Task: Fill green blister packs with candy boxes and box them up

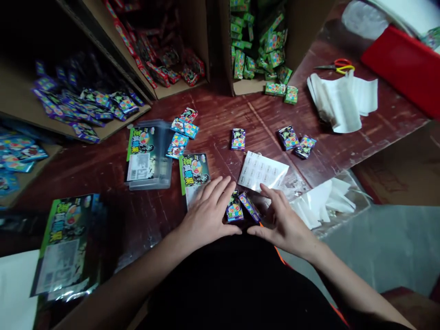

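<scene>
My left hand point(208, 213) lies with fingers stretched out over the lower right part of a printed green-and-black package point(193, 172), hiding much of it. Beside its fingers sits a small purple-and-black candy box point(234, 208). A second purple box point(250, 207) leans at an angle to its right. My right hand point(285, 222) is close to that second box, thumb and fingers apart, with nothing seen between them. Just above the right fingertips is a white sheet of round stickers point(263, 171). Whether either hand touches the boxes, I cannot tell.
Open cartons hold purple boxes point(92, 103), red boxes point(165, 68) and green boxes point(271, 50). Clear plastic packages point(160, 156) lie left, with a printed stack point(67, 243) nearer. Scissors point(338, 66), white paper strips point(343, 98) and a bag of paper scraps point(325, 201) are right.
</scene>
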Available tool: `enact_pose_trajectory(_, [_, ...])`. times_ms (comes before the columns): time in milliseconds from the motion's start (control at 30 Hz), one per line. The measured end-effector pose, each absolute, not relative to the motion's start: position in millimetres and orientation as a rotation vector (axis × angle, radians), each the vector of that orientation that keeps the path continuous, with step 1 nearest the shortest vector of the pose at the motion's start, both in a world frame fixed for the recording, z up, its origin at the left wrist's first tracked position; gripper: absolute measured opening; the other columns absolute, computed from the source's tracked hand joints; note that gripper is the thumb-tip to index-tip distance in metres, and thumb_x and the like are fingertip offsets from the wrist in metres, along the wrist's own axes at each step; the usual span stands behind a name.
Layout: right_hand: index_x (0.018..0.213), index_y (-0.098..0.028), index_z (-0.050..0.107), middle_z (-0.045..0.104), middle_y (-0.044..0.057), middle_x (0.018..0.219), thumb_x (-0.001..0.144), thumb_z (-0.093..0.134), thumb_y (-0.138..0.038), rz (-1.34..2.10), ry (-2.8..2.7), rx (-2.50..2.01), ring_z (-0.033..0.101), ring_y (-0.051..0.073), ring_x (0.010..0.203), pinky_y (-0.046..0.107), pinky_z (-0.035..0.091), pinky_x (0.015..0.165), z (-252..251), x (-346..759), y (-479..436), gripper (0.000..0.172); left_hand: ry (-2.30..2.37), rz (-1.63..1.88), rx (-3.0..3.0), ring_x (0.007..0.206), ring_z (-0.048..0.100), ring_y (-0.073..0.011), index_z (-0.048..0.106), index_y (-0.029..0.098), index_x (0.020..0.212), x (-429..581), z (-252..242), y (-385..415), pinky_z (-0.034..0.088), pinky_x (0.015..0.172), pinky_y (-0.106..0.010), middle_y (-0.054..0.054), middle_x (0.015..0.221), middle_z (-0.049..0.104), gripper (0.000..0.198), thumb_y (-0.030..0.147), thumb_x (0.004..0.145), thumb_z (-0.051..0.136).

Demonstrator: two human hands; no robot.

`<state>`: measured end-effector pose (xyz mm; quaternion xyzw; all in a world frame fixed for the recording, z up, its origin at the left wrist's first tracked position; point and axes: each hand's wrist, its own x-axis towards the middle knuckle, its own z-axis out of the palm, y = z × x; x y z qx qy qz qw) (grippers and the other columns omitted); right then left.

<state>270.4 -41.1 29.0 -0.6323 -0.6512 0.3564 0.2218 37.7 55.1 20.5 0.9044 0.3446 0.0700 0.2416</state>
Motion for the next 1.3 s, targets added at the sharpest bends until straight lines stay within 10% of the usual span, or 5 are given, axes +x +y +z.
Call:
enact_pose_trajectory(233, [0.164, -0.03, -0.001, 0.025, 0.014, 0.167, 0.086, 0.068, -0.024, 1.013, -2.426, -1.351, 0.043, 0.033, 0.146, 0.046, 0.053, 0.108, 19, 279, -15, 0.104, 1.109, 0.018, 2.523, 0.131, 0.049, -0.0335, 0.028, 0.01, 0.157, 25, 21, 43, 0.023, 0.121, -0.05, -0.017, 0.142, 0.056, 0.098, 0.041, 0.076, 0.074])
enact_pose_trajectory(467, [0.158, -0.022, 0.029, 0.048, 0.021, 0.149, 0.078, 0.074, -0.063, 0.556, -2.485, -1.737, 0.068, 0.04, 0.111, 0.051, 0.061, 0.08, 49, 231, 82, 0.101, 1.54, -0.011, 2.393, 0.118, 0.053, -0.0367, 0.052, 0.013, 0.143, -16, 25, 21, 0.035, 0.109, -0.054, -0.015, 0.126, 0.062, 0.082, 0.052, 0.074, 0.075])
enact_pose_trajectory(767, [0.163, -0.029, 0.011, 0.004, 0.009, 0.173, 0.075, 0.075, -0.019, 0.203, -3.001, -1.355, 0.017, 0.042, 0.154, 0.062, 0.033, 0.116, 43, 168, 263, 0.109, 1.493, 0.034, 2.344, 0.121, 0.052, -0.0361, 0.044, 0.015, 0.15, -7, 17, 32, 0.039, 0.105, -0.052, -0.016, 0.137, 0.058, 0.09, 0.055, 0.075, 0.076])
enact_pose_trajectory(900, [0.159, -0.025, 0.031, 0.034, 0.007, 0.165, 0.076, 0.065, -0.011, 0.364, -3.095, -1.098, 0.027, 0.037, 0.151, 0.06, 0.025, 0.121, 41, 152, 300, 0.09, 1.426, 0.032, 2.359, 0.126, 0.049, -0.0352, 0.04, 0.015, 0.152, -9, 14, 36, 0.039, 0.107, -0.05, -0.015, 0.143, 0.055, 0.087, 0.048, 0.078, 0.073])
enact_pose_trajectory(1300, [0.151, -0.027, 0.02, 0.044, 0.014, 0.148, 0.084, 0.067, -0.028, 1.253, -2.078, -1.134, 0.047, 0.03, 0.138, 0.048, 0.045, 0.114, 18, 224, 51, 0.082, 1.292, 0.096, 2.274, 0.128, 0.047, -0.0366, 0.042, 0.011, 0.151, -25, -3, 26, 0.04, 0.112, -0.05, -0.02, 0.146, 0.05, 0.085, 0.054, 0.083, 0.068])
